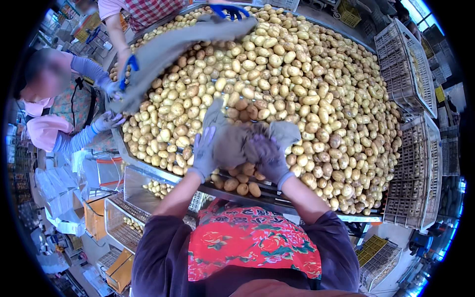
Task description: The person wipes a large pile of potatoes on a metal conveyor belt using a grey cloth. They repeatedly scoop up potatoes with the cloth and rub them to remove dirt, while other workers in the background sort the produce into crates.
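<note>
A large metal-edged sorting table point(153, 171) is heaped with potatoes point(336, 109). On the heap in front of me lies a bunched grey-brown cloth point(232, 143), its lighter ends spreading over the potatoes. My left hand point(202, 151), in a grey-purple glove, rests against the cloth's left side with its fingers stretched out. My right hand point(268, 158), gloved alike, has its fingers curled into the cloth's right part; the fingertips are partly lost in the folds. Several darker potatoes point(242, 183) lie just below the cloth, between my wrists.
Across the table, a person in a checked apron point(148, 15) with blue-palmed gloves handles a long grey cloth point(183, 44), blurred by motion. Another gloved person point(59, 109) stands at the left. Plastic crates point(413, 173) line the right side; a crate point(121, 220) stands lower left.
</note>
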`<state>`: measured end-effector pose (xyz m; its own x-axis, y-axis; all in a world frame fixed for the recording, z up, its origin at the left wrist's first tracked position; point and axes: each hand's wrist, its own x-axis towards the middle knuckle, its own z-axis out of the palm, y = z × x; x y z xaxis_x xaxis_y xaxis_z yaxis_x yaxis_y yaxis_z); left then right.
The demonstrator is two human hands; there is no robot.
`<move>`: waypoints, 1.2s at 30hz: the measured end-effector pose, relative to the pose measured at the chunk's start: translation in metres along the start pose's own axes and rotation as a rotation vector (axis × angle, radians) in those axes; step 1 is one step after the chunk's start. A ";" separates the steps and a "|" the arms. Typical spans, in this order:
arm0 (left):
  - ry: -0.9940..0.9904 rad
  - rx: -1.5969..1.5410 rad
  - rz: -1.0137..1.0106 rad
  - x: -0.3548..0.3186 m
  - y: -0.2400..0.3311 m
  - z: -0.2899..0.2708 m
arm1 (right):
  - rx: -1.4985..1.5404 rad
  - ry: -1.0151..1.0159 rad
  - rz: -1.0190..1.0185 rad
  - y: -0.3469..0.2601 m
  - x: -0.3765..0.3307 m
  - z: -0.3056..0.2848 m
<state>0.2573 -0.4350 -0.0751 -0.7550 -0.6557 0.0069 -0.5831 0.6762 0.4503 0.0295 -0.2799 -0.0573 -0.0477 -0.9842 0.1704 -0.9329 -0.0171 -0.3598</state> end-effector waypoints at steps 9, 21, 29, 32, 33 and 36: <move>0.116 0.070 -0.152 -0.049 0.005 0.039 | 0.431 -0.145 0.131 -0.020 -0.049 0.039; 0.067 -0.100 -0.225 -0.057 0.018 0.031 | 0.338 -0.103 0.146 -0.027 -0.057 0.037; 0.107 -0.167 0.041 -0.018 -0.022 0.013 | 0.635 0.011 0.259 -0.047 -0.025 -0.021; 0.314 -0.480 0.079 0.038 0.039 -0.039 | 0.604 0.294 0.363 -0.029 -0.022 -0.027; 0.367 -0.464 0.094 0.056 0.054 -0.047 | 0.820 0.427 0.411 -0.028 -0.016 -0.042; 0.336 -0.668 0.218 0.113 0.080 -0.043 | 0.692 0.631 0.441 -0.008 -0.006 -0.090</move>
<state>0.1378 -0.4696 -0.0002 -0.6385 -0.6700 0.3788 -0.0470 0.5252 0.8497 0.0051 -0.2579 0.0274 -0.7000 -0.6598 0.2732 -0.3870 0.0290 -0.9216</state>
